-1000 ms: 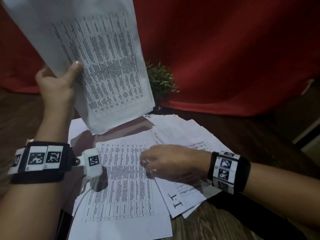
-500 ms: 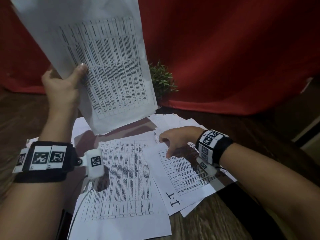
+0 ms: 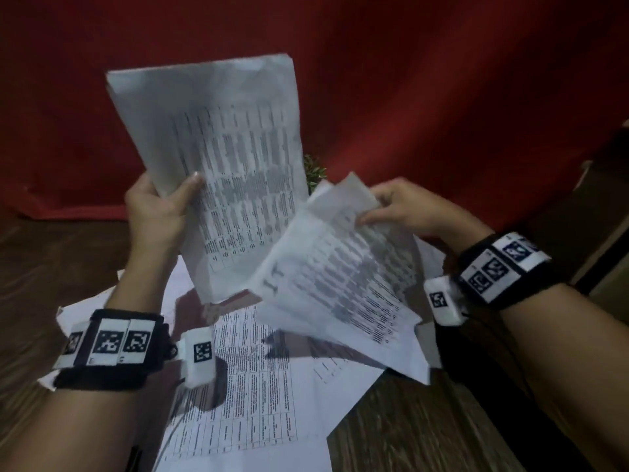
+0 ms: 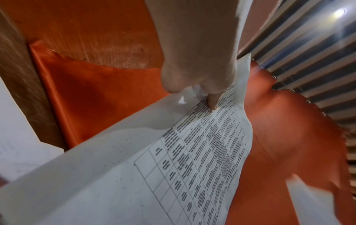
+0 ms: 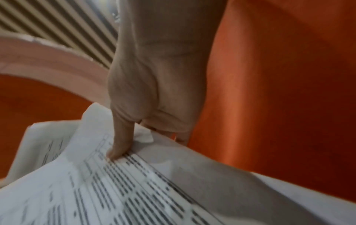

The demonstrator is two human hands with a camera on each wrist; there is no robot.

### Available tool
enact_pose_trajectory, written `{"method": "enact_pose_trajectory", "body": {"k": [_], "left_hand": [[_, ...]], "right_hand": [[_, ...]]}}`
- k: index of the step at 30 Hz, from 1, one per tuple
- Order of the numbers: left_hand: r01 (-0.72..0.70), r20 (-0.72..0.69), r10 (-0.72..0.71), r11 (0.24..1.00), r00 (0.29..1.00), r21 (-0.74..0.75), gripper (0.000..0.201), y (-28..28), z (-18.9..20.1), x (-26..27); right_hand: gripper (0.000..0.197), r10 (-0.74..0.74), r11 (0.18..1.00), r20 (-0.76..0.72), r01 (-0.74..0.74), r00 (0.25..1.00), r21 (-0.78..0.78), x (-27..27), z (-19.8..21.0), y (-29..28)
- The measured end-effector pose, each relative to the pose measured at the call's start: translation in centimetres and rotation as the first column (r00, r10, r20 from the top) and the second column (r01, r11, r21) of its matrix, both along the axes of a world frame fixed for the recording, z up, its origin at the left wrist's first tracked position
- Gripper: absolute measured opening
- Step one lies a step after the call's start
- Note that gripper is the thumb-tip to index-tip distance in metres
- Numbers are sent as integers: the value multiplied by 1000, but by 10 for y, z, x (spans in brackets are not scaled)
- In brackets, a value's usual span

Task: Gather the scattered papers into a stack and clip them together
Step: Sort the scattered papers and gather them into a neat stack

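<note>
My left hand (image 3: 160, 206) grips a bundle of printed table sheets (image 3: 224, 158) upright above the table, thumb on the front; the left wrist view shows the thumb (image 4: 212, 100) pressing that bundle (image 4: 173, 167). My right hand (image 3: 401, 206) pinches the top edge of a few printed sheets (image 3: 340, 287) lifted off the table and tilted toward the left bundle. In the right wrist view the thumb (image 5: 119, 146) lies on those sheets (image 5: 134, 190). More printed sheets (image 3: 252, 396) lie scattered flat on the wooden table (image 3: 425, 437). I see no clip.
A red cloth (image 3: 442, 80) hangs behind the table. A small green plant (image 3: 315, 170) stands at its foot, mostly hidden by the papers. Dark wood shows left and right of the sheets.
My right hand has picked up sheets from the right of the table and raised them toward the left bundle. The left hand with its bundle has shifted right and lower in view.
</note>
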State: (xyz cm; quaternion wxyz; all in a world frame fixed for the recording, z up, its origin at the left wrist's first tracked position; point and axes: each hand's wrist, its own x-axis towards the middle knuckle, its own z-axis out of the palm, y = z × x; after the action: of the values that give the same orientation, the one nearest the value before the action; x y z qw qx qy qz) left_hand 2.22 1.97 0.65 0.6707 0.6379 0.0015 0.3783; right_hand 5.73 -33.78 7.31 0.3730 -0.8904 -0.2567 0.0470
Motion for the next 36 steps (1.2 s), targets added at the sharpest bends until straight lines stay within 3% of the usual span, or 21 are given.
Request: {"method": "enact_pose_trajectory", "body": {"k": [3,6,8,10,15,18,20,22,24,27,30,36], "left_hand": [[101,-39,-99,993,994,56,22,-29,8,5],[180,-112,-170,980,979,82,14,-56,15,14],[222,-173,-209,973,963,63,12,-75,20,17],[285,-227,-268,957,936,46,19,-91,23,16],[471,-368,-415,879,832,72,20,-105,25,13],[562,-338,-569,817,749,-129,68,-107,27,10],[570,-241,-573,817,783,-91,78,-111,24,11],[489,-214,-457,862,863,131,70,-113,18,11],[420,-194,-383,882,903,213,61,-114,10,15],[407,-154,-395,912,906,56,44,-112,4,18],[405,-185,-398,914,899,1,21,-115,-2,23],[323,-24,-324,945,946,-48,25,-145,4,19]], "right_hand": [[16,-98,905,39,73,994,419,4,23,-7],[21,-239,703,34,149,970,695,9,24,1],[16,-272,553,-66,212,960,806,12,15,8],[16,-272,489,-133,255,953,834,13,1,15],[20,-470,457,-151,387,869,801,16,-32,15],[17,-560,418,-142,427,816,802,15,-39,8],[16,-586,413,-101,403,804,817,10,-40,9],[23,-574,436,-35,342,818,832,1,-45,12],[38,-508,433,-38,293,860,852,-8,-53,11],[57,-437,443,-111,322,892,837,-10,-65,4],[47,-376,433,-209,370,903,822,-8,-70,3],[31,-373,446,-154,323,915,835,-14,-62,12]]}}
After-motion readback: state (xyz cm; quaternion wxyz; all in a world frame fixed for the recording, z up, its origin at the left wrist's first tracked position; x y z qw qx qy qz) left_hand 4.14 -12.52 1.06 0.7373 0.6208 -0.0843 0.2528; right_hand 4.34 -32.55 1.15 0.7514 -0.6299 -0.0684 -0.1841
